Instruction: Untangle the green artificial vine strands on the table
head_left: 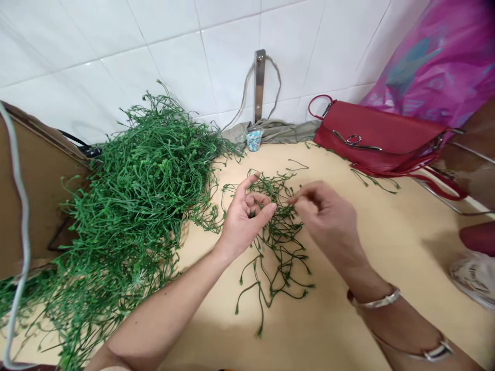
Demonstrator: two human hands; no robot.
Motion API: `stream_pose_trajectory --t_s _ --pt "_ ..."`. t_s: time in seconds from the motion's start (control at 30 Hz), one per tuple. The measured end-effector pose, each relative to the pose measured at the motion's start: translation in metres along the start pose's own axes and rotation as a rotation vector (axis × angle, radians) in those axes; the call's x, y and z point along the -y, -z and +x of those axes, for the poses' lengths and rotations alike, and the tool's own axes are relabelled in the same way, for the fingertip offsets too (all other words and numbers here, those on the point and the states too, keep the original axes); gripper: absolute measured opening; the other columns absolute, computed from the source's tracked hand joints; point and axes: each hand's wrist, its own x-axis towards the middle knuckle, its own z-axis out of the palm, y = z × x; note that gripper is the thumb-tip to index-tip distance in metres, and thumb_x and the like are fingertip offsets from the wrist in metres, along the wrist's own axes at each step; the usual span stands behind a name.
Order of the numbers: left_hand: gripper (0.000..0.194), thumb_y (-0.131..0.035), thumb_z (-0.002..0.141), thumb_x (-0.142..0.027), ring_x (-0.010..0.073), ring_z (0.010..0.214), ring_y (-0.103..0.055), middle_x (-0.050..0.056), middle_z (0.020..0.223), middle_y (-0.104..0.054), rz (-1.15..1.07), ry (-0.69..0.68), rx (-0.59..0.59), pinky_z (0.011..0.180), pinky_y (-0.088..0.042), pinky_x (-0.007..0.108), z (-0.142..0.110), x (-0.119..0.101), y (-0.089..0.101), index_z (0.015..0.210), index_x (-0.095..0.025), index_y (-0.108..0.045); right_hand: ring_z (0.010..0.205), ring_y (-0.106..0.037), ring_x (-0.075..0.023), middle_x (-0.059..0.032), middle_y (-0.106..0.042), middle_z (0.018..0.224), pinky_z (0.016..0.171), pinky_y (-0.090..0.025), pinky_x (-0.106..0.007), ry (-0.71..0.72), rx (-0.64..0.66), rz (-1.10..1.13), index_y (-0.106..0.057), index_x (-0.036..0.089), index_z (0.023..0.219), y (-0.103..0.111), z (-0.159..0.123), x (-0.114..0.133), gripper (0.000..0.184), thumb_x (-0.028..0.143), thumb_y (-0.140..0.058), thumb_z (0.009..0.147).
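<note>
Over a small loose heap of thin green artificial stems (284, 247) on the table, my left hand (243, 219) is turned palm up. Its index finger points out while the other fingers curl around bits of green stem. To the right, my right hand (327, 216) is closed in a pinch and slightly blurred. Its fingertips are at the edge of the same heap, and whatever they pinch is too small to make out. A much bigger tangled pile of green stems (147, 170) lies to the left of both hands.
A small clear cup with blue and white bits (254, 139) stands near the tiled wall (232, 62). At the right are a red handbag (379, 136) and a purple plastic bag (436, 62). A cardboard box (38, 190) and white cable (19, 206) border the left.
</note>
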Motion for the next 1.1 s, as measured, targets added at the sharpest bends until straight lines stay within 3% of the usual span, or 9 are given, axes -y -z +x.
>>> stream_pose_trajectory --t_s 0.13,0.2,0.27,0.33,0.43,0.63,0.87,1.0,1.1 --pt "0.078 -0.083 0.079 -0.028 0.0060 0.065 -0.049 -0.005 0.079 -0.062 -0.104 0.000 -0.019 0.062 -0.039 0.020 0.002 0.001 0.003 0.147 -0.022 -0.045 0.048 -0.041 -0.0121 -0.0042 -0.071 0.079 0.044 -0.031 -0.028 -0.163 -0.184 0.150 -0.060 0.024 0.079 0.024 0.013 -0.011 0.004 0.021 -0.060 0.082" --pt "0.079 -0.084 0.079 -0.031 0.0061 0.066 -0.051 -0.005 0.080 -0.064 -0.158 -0.006 -0.032 0.064 -0.040 0.020 0.003 0.004 0.003 0.146 -0.022 -0.045 0.049 -0.044 -0.0129 -0.0042 -0.071 0.080 0.045 -0.034 -0.029 -0.131 -0.102 0.124 -0.065 0.023 0.085 0.024 0.013 -0.012 0.005 0.024 -0.060 0.085" --pt "0.078 -0.084 0.079 -0.033 0.0067 0.070 -0.054 -0.005 0.083 -0.066 -0.189 0.002 -0.045 0.068 -0.042 0.020 0.004 0.008 0.002 0.146 -0.022 -0.045 0.059 -0.057 -0.0159 -0.0057 -0.073 0.087 0.051 -0.044 -0.030 -0.026 0.023 0.081 -0.069 0.022 0.096 0.016 0.008 -0.009 0.014 0.026 -0.059 0.088" --pt "0.077 -0.083 0.080 -0.034 0.0073 0.074 -0.057 -0.005 0.085 -0.067 -0.193 0.006 -0.060 0.074 -0.043 0.021 0.005 0.010 0.002 0.145 -0.022 -0.044 0.083 -0.069 -0.0212 -0.0079 -0.075 0.102 0.071 -0.055 -0.035 0.140 0.130 0.058 -0.070 0.022 0.106 0.004 0.001 -0.003 0.021 0.025 -0.057 0.090" --pt "0.077 -0.082 0.081 -0.034 0.0083 0.081 -0.059 -0.005 0.086 -0.067 -0.177 -0.006 -0.049 0.082 -0.044 0.022 0.004 0.011 0.003 0.146 -0.022 -0.043 0.107 -0.070 -0.0239 -0.0074 -0.076 0.113 0.095 -0.056 -0.040 0.303 0.264 0.061 -0.069 0.024 0.113 -0.008 -0.005 0.003 0.024 0.023 -0.059 0.091" --pt "0.084 -0.082 0.079 -0.027 0.0090 0.078 -0.058 -0.004 0.088 -0.066 -0.087 -0.002 0.029 0.075 -0.043 0.023 0.002 0.011 0.004 0.150 -0.023 -0.037 0.082 -0.074 -0.0193 -0.0022 -0.078 0.090 0.077 -0.060 -0.032 0.181 0.274 0.073 -0.069 0.024 0.097 -0.013 -0.009 0.003 0.012 0.023 -0.059 0.090" --pt "0.078 -0.075 0.083 -0.022 0.0103 0.086 -0.063 0.003 0.111 -0.063 0.195 -0.139 -0.077 0.082 -0.050 0.026 -0.001 0.010 0.001 0.147 -0.028 -0.032 0.082 -0.073 -0.0219 -0.0035 -0.076 0.086 0.081 -0.057 -0.037 0.295 0.082 -0.049 -0.067 0.024 0.089 -0.018 -0.014 0.002 0.012 0.018 -0.057 0.085" --pt "0.047 -0.080 0.079 -0.036 0.0074 0.071 -0.057 -0.001 0.096 -0.059 0.286 -0.008 -0.016 0.066 -0.046 0.021 -0.001 0.009 0.002 0.114 -0.023 -0.050 0.076 -0.071 -0.0186 -0.0012 -0.074 0.083 0.074 -0.057 -0.031 0.216 0.083 0.015 -0.066 0.024 0.087 -0.017 -0.013 0.006 0.013 0.016 -0.056 0.084" --pt "0.024 -0.064 0.092 -0.042 0.0081 0.061 -0.047 -0.005 0.073 -0.054 0.454 -0.030 0.127 0.059 -0.037 0.022 -0.002 0.007 0.004 0.099 -0.020 -0.058 0.072 -0.069 -0.0169 -0.0001 -0.073 0.079 0.068 -0.055 -0.029 0.210 0.104 0.030 -0.065 0.024 0.084 -0.018 -0.012 0.005 0.012 0.016 -0.055 0.084"
